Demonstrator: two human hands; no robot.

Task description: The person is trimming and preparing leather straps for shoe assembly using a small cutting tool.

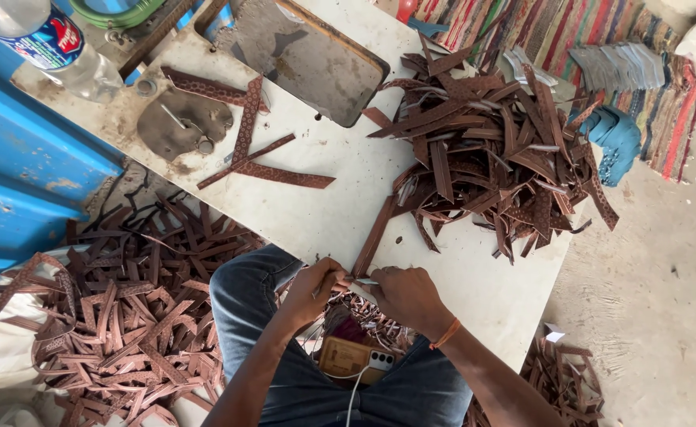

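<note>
My left hand (310, 291) and my right hand (408, 297) meet at the near edge of a white table (348, 190). Together they pinch the near end of a long brown patterned strip (373, 237) that runs up onto the table. A thin pale piece shows between the fingers of my right hand. An orange band circles my right wrist. A big heap of the same brown strips (490, 150) lies on the table to the upper right. My jeans-clad legs are under the hands, with a phone (356, 360) and white cable on my lap.
A few loose strips (253, 150) and a dark leather scrap (182, 122) lie at the table's left. A plastic bottle (47, 43) stands at the top left. Many strips (126, 316) cover the floor on the left. Striped rug (585, 32) beyond the table.
</note>
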